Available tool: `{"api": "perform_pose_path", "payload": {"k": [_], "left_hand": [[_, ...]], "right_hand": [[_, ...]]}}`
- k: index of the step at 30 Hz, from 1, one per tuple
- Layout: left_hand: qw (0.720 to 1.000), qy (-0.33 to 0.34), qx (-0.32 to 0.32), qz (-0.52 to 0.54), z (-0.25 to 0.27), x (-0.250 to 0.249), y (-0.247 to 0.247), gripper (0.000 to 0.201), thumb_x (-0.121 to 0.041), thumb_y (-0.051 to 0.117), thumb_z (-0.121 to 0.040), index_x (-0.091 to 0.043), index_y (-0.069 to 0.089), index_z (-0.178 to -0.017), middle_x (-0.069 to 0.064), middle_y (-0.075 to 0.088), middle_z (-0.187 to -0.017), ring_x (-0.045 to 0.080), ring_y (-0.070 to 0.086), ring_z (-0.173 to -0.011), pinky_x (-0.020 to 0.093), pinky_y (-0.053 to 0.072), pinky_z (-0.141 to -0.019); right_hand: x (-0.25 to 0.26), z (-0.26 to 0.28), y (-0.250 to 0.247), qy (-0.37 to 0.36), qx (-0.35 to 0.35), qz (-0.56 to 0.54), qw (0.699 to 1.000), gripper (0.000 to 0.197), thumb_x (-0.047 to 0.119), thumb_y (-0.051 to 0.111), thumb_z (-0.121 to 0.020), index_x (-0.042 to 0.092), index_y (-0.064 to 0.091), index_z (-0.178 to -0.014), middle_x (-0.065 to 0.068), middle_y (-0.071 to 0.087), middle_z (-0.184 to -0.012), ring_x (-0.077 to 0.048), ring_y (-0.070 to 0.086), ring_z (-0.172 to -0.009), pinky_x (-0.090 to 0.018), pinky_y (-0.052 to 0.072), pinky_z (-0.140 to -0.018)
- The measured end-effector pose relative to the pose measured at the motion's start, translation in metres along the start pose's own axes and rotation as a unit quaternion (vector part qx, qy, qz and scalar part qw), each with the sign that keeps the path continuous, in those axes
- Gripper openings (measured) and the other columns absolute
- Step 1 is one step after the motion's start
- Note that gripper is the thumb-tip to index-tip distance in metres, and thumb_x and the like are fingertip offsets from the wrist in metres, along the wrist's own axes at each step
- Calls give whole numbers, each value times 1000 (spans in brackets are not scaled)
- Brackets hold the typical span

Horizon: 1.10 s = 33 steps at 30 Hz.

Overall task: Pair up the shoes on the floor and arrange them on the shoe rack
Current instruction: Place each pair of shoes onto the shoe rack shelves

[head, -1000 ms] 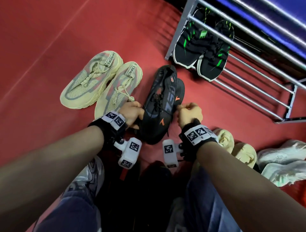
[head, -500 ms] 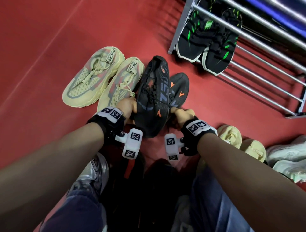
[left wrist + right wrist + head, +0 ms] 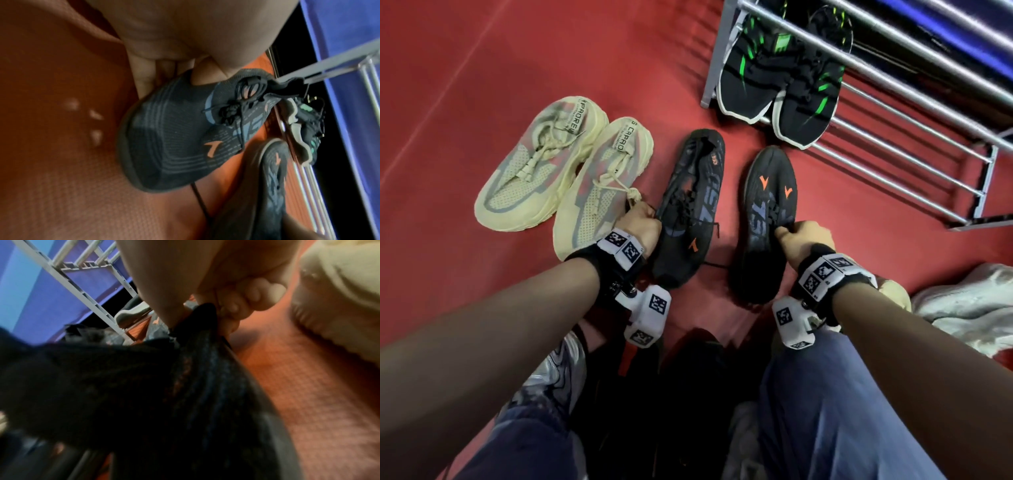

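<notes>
I hold two black shoes with orange marks over the red floor, side by side and a little apart. My left hand (image 3: 642, 224) grips the left black shoe (image 3: 690, 205) at its side edge; the left wrist view shows the left black shoe (image 3: 170, 138) with my thumb on its upper. My right hand (image 3: 803, 240) grips the right black shoe (image 3: 767, 219) by its upper; in the right wrist view my fingers (image 3: 242, 305) curl round the dark fabric of the right black shoe (image 3: 185, 386). A metal shoe rack (image 3: 893, 137) stands at the upper right.
A black and green pair (image 3: 784, 78) sits on the rack's lower bars. A cream pair (image 3: 565, 171) lies on the floor at the left. More cream and white shoes (image 3: 969, 308) lie at the right, a silver shoe (image 3: 558, 377) by my knee.
The two black shoes were stacked together; now they are drawn apart, the right one moved rightward in my right hand. The view has shifted nearer to the rack.
</notes>
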<state>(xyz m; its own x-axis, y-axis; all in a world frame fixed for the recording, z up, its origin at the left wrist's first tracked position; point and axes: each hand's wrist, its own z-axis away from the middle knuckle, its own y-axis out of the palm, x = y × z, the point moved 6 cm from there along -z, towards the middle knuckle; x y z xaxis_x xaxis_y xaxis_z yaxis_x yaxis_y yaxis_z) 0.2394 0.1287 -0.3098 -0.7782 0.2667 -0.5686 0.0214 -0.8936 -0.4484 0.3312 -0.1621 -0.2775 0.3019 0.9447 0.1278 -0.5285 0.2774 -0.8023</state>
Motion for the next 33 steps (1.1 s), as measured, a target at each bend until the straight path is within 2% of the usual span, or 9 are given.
{"api": "perform_pose_path", "payload": {"k": [2, 6, 10, 13, 18, 20, 25, 30, 33], "left_hand": [[999, 12, 30, -5, 4, -4, 8, 15, -7, 51, -84, -13, 55, -98, 12, 56, -83, 31, 59, -86, 44, 51, -82], [989, 44, 53, -130, 12, -11, 19, 24, -23, 55, -89, -17, 51, -112, 12, 61, -102, 33, 59, -98, 37, 49, -87], [909, 122, 7, -399, 22, -26, 15, 50, -53, 48, -86, -15, 47, -119, 14, 63, -104, 34, 60, -93, 36, 46, -76], [873, 158, -54, -459, 31, -37, 12, 62, -63, 51, -83, -8, 53, -111, 13, 66, -101, 33, 64, -91, 34, 42, -69], [833, 244, -50, -493, 50, -52, 9, 62, -71, 40, -85, -12, 62, -85, 8, 65, -82, 31, 64, -81, 37, 48, -77], [838, 248, -12, -485, 57, -53, 15, 56, -67, 42, -87, -13, 53, -74, 9, 62, -78, 30, 61, -75, 33, 45, -67], [917, 150, 125, -347, 57, -39, 53, 52, -70, 48, -82, -22, 46, -62, 1, 54, -64, 23, 56, -65, 29, 42, -61], [898, 143, 109, -403, 51, -47, 87, 31, -40, 48, -96, -14, 64, -100, 10, 66, -107, 29, 63, -99, 35, 46, -76], [890, 148, 115, -416, 41, -44, 94, 38, -43, 49, -95, -12, 66, -107, 9, 67, -111, 29, 64, -103, 34, 46, -75]], "right_hand": [[10, 1, 8, -30, 18, 16, 999, 40, 40, 51, -90, 8, 68, -105, -21, 68, -103, -37, 63, -95, -33, 48, -79], [23, 11, 22, -50, 21, 1, 999, 39, 38, 46, -94, 6, 66, -104, -23, 67, -106, -38, 62, -99, -32, 46, -78], [14, 17, 9, -22, -42, -57, 997, 38, 45, 54, -91, 12, 56, -109, -14, 67, -99, -34, 63, -95, -33, 46, -77], [21, 25, -7, -26, -95, -99, 990, 39, 50, 56, -89, 15, 56, -105, -10, 65, -92, -34, 63, -95, -30, 41, -73], [68, 35, 8, -95, 8, 23, 995, 60, 73, 46, -83, 15, 60, -89, -17, 65, -104, -37, 63, -94, -34, 48, -74], [84, 40, 10, -108, 7, 54, 993, 65, 78, 44, -79, 16, 60, -89, -15, 65, -104, -36, 64, -93, -36, 50, -75], [111, 40, 14, -116, 25, 113, 986, 63, 78, 53, -73, 19, 60, -93, -9, 63, -102, -33, 64, -96, -36, 53, -82], [123, 22, 20, -131, 60, 134, 980, 35, 50, 64, -81, 16, 57, -88, -9, 62, -89, -28, 54, -71, -30, 44, -65], [118, 12, 23, -143, 74, 117, 980, 24, 35, 63, -83, 13, 59, -90, -13, 65, -93, -30, 57, -74, -29, 43, -65]]}}
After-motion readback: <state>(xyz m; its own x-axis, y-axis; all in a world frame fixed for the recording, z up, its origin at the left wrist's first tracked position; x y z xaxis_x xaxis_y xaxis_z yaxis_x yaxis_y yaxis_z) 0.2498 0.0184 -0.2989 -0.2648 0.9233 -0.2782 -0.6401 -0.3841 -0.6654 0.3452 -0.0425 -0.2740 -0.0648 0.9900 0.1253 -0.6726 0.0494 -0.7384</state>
